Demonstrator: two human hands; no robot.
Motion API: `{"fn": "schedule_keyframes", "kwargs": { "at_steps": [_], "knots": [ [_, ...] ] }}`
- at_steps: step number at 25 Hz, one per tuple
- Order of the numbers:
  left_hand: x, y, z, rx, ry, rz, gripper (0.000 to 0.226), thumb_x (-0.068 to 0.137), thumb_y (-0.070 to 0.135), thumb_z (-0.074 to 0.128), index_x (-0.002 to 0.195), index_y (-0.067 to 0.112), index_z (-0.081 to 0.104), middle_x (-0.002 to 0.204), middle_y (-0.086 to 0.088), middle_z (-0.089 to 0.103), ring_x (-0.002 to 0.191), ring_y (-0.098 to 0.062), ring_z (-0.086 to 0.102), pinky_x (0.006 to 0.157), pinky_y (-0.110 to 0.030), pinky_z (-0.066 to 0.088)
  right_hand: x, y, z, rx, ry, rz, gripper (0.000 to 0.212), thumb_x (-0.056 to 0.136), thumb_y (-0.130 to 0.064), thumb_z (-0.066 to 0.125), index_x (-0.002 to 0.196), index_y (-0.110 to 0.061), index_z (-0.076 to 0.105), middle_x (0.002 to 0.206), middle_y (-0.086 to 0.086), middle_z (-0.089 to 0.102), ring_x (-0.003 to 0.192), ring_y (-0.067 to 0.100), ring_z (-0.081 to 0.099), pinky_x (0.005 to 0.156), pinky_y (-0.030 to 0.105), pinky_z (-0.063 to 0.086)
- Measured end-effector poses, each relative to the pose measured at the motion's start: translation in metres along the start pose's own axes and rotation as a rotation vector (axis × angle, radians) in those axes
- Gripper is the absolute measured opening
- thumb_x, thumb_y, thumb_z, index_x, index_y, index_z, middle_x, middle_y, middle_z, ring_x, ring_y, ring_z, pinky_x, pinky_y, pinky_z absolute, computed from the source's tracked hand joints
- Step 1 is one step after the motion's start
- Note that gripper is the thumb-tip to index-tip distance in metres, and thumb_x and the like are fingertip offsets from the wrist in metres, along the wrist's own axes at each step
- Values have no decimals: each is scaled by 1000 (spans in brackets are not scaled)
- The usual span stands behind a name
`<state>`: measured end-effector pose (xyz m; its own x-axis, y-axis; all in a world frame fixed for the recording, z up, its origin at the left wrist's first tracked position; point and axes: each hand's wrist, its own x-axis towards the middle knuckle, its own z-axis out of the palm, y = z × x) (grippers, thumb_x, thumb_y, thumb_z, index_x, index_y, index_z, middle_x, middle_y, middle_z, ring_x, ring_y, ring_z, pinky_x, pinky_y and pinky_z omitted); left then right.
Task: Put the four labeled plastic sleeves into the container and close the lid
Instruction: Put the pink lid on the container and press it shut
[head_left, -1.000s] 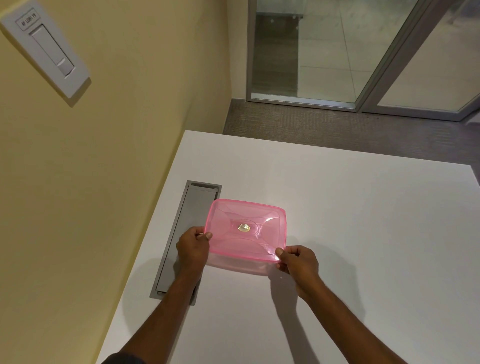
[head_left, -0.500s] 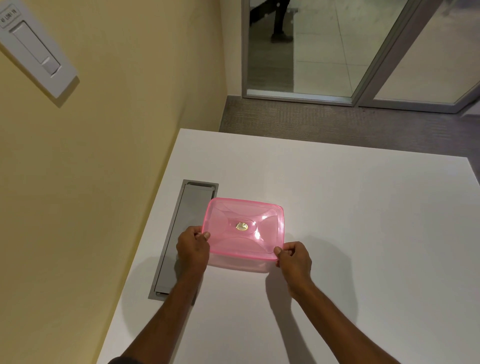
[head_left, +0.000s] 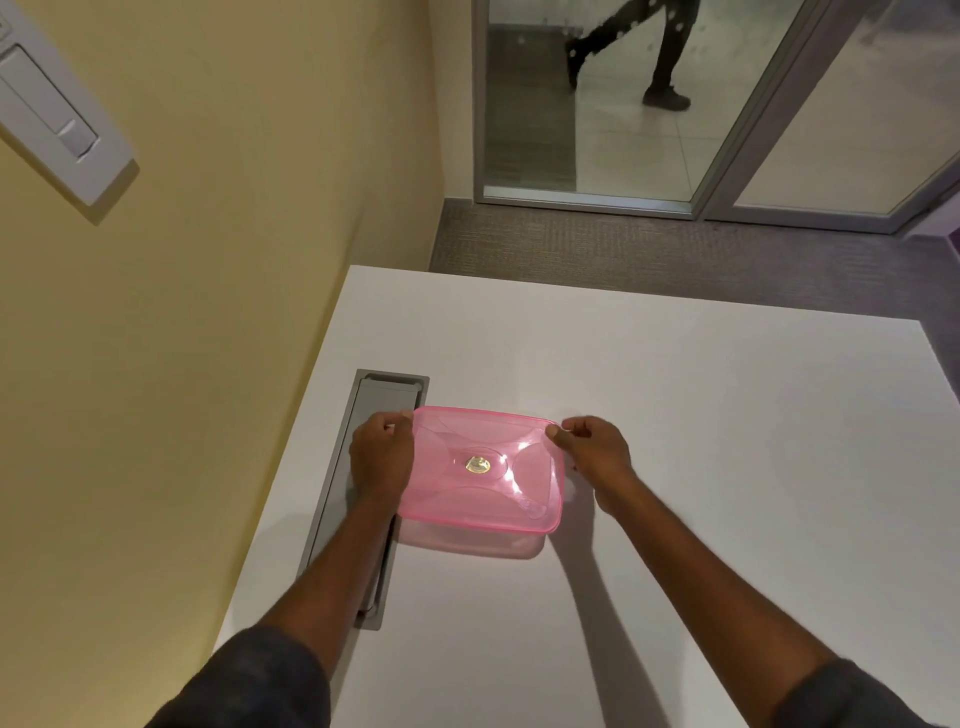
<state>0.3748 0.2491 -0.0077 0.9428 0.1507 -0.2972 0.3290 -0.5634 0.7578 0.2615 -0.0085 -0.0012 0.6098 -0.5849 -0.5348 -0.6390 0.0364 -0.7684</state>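
Note:
A translucent pink lid (head_left: 483, 467) with a small gold sticker at its centre lies on a clear plastic container (head_left: 467, 540) on the white table (head_left: 701, 415). My left hand (head_left: 382, 454) presses on the lid's far left corner. At the far right corner my right hand (head_left: 592, 449) pinches the rim with thumb and fingers. I cannot make out any labeled sleeves through the lid.
A grey cable hatch (head_left: 363, 467) is set into the table left of the container, partly under my left forearm. The yellow wall (head_left: 208, 312) runs close along the table's left edge. Beyond the far edge are carpet and glass doors, with a person's legs (head_left: 649, 52) walking past.
Both hands have slid from the lid's near corners to its far corners. The camera has tilted, and a walking person has come into view behind the glass.

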Motion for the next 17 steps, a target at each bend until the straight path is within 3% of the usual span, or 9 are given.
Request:
{"fn": "schedule_keyframes", "kwargs": {
  "at_steps": [2,4,9,11,14,17],
  "knots": [
    [12,8,9,-37,-35,2,31,102,38,62,88,13,73,95,-6,75,97,-33,70,86,-42,58,17,-11,7,-10,-31,7,37,85,-26,87,96,7,72,85,14,72,76,24,65,77,41,59],
    [15,10,15,-71,-37,-24,34,102,35,64,73,18,64,81,-2,68,93,-36,70,78,-38,52,26,-17,10,-13,-47,48,37,83,-17,88,94,14,72,87,29,73,73,25,64,76,39,58],
    [17,9,28,-98,14,-60,31,104,33,63,86,9,69,91,-10,72,93,-37,70,87,-46,58,41,-20,8,7,-53,164,18,79,-9,92,84,2,78,95,25,79,80,34,75,96,54,64],
    [17,9,30,-61,34,-58,31,104,38,61,90,12,70,96,-10,74,92,-34,69,87,-47,58,48,-18,11,-6,-39,197,30,79,-8,90,93,14,75,90,28,76,80,34,73,95,57,63],
    [15,7,30,-7,38,-61,30,103,44,58,87,20,66,98,-5,72,91,-31,68,85,-49,58,51,-20,13,-27,-60,227,39,80,-9,88,98,20,69,82,18,64,76,28,60,83,45,59],
    [14,6,30,-44,46,-12,30,105,39,58,86,16,65,100,-10,71,92,-32,68,83,-48,57,45,-22,9,-44,-98,198,20,81,-13,88,81,-3,70,80,15,57,77,27,50,75,41,45]
  ]
}}
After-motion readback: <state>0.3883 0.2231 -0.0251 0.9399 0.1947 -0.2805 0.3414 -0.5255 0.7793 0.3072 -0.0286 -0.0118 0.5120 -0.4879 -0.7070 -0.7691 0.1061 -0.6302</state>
